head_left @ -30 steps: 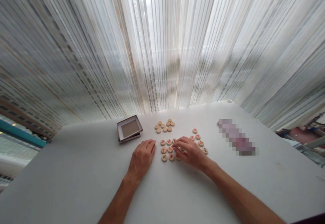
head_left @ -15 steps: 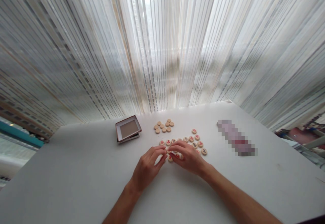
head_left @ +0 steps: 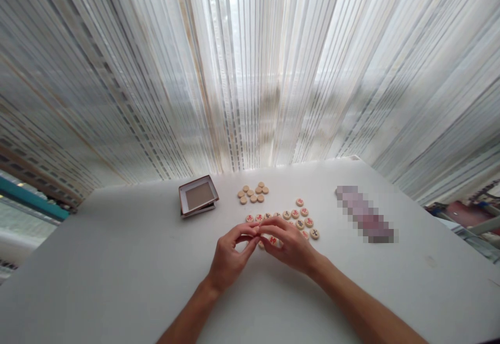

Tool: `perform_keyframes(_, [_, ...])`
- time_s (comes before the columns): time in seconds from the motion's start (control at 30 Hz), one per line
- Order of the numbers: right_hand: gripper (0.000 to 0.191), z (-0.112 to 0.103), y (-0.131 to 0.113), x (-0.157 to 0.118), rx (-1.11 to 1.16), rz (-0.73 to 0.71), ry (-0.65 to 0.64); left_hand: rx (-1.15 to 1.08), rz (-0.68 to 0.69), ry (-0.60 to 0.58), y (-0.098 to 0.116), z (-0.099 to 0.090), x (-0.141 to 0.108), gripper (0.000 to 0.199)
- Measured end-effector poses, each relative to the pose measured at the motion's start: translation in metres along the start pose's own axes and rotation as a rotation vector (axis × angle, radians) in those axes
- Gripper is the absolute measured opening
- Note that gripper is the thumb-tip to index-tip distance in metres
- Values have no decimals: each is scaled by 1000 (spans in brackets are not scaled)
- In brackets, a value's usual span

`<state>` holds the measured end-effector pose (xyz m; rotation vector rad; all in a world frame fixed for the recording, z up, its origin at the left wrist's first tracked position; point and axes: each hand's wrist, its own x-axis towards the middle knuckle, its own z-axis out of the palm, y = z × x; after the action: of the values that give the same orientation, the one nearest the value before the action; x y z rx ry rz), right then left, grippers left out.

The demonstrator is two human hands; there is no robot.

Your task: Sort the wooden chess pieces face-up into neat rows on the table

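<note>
Round wooden pieces with red or black characters, one of them black-marked, lie face up on the white table. My left hand and my right hand meet at the left part of this group, with fingertips touching. Thumb and fingers of each hand are pinched together, and whatever is between them is too small and hidden to name. Under and behind my right hand several pieces are partly covered. Farther back sits a loose cluster of plain-faced pieces.
An open shallow box with a dark rim stands at the back left, tilted on another box part. A pixelated pinkish object lies to the right. Striped sheer curtains hang behind the table's far edge.
My left fingertips have moved right and closed against my right fingertips. The pale piece visible between the hands before is now hidden. The view has shifted slightly.
</note>
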<state>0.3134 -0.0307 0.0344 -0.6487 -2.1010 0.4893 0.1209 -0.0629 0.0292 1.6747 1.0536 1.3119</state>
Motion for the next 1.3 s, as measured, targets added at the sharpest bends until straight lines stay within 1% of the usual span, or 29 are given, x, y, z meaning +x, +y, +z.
perform_keyframes(0.13, [34, -1, -1, 0, -6, 0, -8, -19, -19, -20, 2, 0, -2, 8])
perform_keyframes(0.3, [33, -1, -1, 2, 15, -17, 5, 51, 35, -54, 6, 0, -4, 13])
perform_keyframes(0.47, [32, 0, 0, 1, 18, -22, 7, 135, 92, -29, 6, -1, -3, 12])
perform_keyframes(0.67, [34, 0, 0, 1, 20, 12, -26, 194, 152, -25, 4, -3, -2, 14])
perform_keyframes(0.9, [27, -1, -1, 2, 21, 26, -34, 243, 188, -30, 0, -4, -3, 14])
perform_keyframes(1.13, [24, -1, -1, 2, 16, 16, -4, 311, 225, -47, -2, -3, -4, 17])
perform_keyframes(1.3, [24, -2, -2, 2, 15, 22, 1, 357, 272, -20, 0, -2, -3, 17])
